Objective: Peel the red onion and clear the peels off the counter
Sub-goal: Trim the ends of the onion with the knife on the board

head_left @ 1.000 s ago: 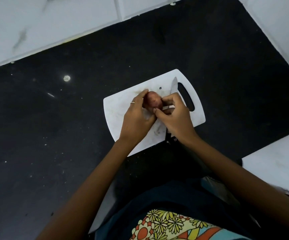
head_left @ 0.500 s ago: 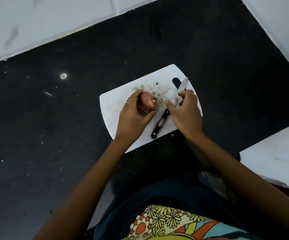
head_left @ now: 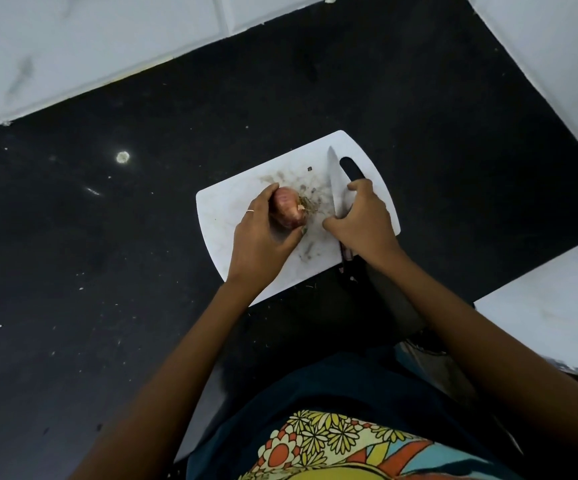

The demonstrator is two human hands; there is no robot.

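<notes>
A small red onion (head_left: 286,210) with its dry skin on lies on a white cutting board (head_left: 232,213), its root end with stringy roots pointing right. My left hand (head_left: 263,237) grips the onion from the left and front. My right hand (head_left: 362,223) is closed around a knife (head_left: 336,183) with a black handle. The blade points away from me and stands just right of the onion, apart from it. Bits of dirt and root fibres are scattered on the board around the onion.
The board rests on a black stone counter (head_left: 107,271) speckled with crumbs. White tiled walls (head_left: 90,39) run along the back and the right. A white surface (head_left: 550,317) juts in at the right. The board's handle slot (head_left: 349,169) lies beside the blade.
My right hand has taken up the knife, which lay on the board half a second ago, and turned the blade away from me. My left hand keeps the onion on the board.
</notes>
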